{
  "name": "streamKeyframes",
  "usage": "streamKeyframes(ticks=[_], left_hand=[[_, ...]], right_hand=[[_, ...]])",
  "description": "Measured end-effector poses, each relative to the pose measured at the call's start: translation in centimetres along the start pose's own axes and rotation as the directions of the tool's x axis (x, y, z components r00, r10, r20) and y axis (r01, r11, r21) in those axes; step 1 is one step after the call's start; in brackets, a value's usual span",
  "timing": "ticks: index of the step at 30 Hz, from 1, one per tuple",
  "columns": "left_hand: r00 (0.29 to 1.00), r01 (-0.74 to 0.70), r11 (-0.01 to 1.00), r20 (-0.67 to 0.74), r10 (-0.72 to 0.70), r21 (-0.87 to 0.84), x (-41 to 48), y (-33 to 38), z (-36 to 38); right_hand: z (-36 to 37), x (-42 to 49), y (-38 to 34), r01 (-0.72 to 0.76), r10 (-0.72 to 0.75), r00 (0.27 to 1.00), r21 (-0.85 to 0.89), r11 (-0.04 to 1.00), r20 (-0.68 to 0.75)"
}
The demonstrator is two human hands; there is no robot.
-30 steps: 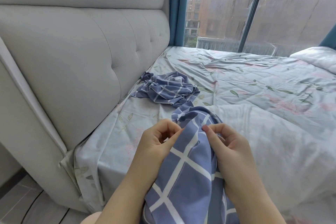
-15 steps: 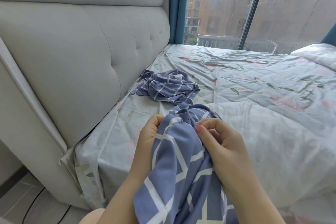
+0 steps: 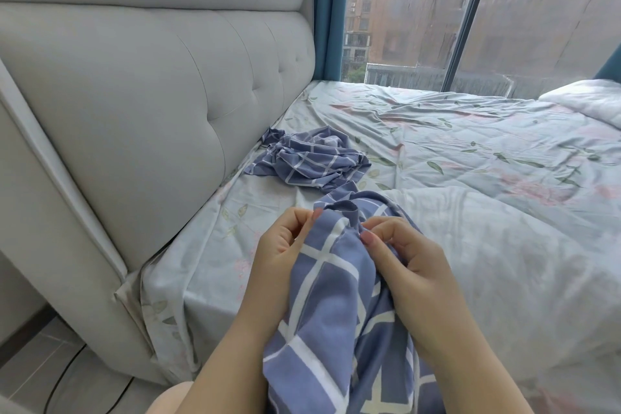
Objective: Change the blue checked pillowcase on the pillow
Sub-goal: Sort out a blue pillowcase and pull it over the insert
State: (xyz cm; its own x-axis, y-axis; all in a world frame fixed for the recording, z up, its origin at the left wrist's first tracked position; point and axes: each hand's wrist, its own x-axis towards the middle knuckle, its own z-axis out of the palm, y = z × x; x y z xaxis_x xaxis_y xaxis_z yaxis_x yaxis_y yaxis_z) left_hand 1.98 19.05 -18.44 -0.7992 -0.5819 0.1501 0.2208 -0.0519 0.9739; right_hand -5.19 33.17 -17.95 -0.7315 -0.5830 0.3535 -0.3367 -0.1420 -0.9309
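Note:
A blue checked pillowcase [image 3: 331, 319] hangs bunched between my hands at the near edge of the bed. My left hand [image 3: 279, 255] pinches its upper left edge with thumb and curled fingers. My right hand [image 3: 403, 262] grips the fabric on the right side, fingers curled into the folds. A second blue checked pillowcase [image 3: 312, 161] lies crumpled on the sheet near the headboard. A bare white pillow [image 3: 504, 245] lies flat on the bed just right of my hands, partly under the held cloth.
The grey padded headboard [image 3: 151, 94] runs along the left. The floral bedsheet [image 3: 470, 131] covers the mattress. A white duvet or pillow [image 3: 588, 101] sits at the far right. A large window [image 3: 420, 10] stands behind the bed. A cable runs on the floor [image 3: 60, 376].
My hands have worked along the pillowcase's edge; the left hand now shows in front of the fabric, pinching it. The bunched cloth has shifted slightly between them.

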Motion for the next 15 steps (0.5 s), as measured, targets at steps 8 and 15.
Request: streamKeyframes(ticks=[8,15], left_hand=[[0.985,-0.168,0.984,-0.024,0.169,0.051,-1.8,1.8,1.2],[0.984,-0.073,0.992,0.152,0.088,-0.1,-1.7,1.2,0.6]], right_hand=[[0.0,0.0,0.5,-0.149,0.15,0.987,0.025,0.989,-0.051],[0.3,0.1,1.9,-0.208,0.185,0.951,-0.068,0.976,-0.247]])
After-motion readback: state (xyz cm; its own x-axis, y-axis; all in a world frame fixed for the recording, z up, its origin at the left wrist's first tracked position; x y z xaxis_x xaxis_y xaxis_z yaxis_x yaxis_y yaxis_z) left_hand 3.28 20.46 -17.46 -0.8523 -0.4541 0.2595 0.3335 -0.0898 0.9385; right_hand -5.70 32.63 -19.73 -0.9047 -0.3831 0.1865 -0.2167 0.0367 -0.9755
